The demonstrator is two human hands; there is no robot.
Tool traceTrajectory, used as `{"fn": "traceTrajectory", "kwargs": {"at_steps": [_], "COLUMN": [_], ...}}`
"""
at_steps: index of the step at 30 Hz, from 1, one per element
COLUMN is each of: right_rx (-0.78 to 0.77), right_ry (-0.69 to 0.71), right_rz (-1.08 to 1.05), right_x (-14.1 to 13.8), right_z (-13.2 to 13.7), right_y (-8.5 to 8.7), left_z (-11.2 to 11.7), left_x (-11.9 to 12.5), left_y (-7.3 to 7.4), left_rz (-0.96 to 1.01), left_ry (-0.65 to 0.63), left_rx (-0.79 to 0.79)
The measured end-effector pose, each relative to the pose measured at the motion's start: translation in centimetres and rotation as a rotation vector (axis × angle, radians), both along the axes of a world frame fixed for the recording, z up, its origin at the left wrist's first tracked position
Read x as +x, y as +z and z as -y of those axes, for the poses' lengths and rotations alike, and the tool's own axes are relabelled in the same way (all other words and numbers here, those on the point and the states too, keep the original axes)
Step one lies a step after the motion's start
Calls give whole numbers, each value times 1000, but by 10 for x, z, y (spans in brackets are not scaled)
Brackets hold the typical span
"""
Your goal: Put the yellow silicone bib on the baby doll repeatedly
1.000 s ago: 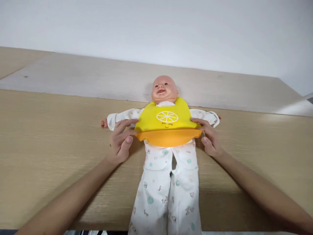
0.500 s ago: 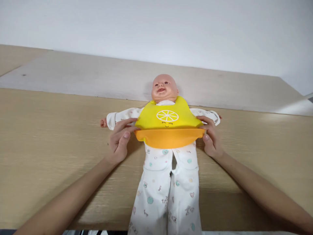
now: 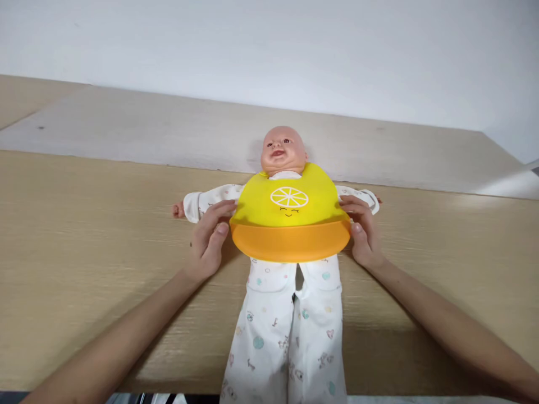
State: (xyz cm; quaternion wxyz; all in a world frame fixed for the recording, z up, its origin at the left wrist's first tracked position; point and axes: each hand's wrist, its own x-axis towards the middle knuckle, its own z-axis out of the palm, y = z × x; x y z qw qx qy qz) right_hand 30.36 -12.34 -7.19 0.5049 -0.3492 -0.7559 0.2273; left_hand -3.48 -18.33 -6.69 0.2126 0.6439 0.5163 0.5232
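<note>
A baby doll lies on its back, arms spread, in a white printed outfit. On its chest is a yellow bib with a white citrus slice and a smiling face; the bib's orange catch pocket stands open along the bottom. My left hand is at the bib's left edge, fingers stretched toward it and thumb apart. At the right edge, my right hand has its fingers against or just beside the bib, thumb apart. Neither hand grips the bib.
The doll rests on a wooden table, its legs reaching the near edge. Behind it runs a greyish board along a white wall. Dark and light objects show below the table's front edge.
The bib's orange pocket has opened out from a folded-in shape and now hangs rounder and lower. My fingers have come off its corners; both hands stay nearly in place.
</note>
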Motion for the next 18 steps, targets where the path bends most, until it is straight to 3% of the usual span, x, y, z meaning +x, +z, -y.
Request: {"fn": "traceTrajectory", "kwargs": {"at_steps": [4,7,13,18], "right_rx": [-210,-273,-680,-827], "right_ry": [-75,-97,-80,-84], "right_rz": [-132,-119,-269,-273], "right_x": [0,-5,-23,-27], "right_z": [-7,-4,4,8], "right_y": [-5,0,11,14], "left_z": [-1,-1,-7,-3], "left_x": [11,22,37,47], "left_y": [-2,6,26,29], "left_rz": [264,296,393,652], "left_ry": [69,145,187,153], "left_rx": [-247,-375,-483,-576]}}
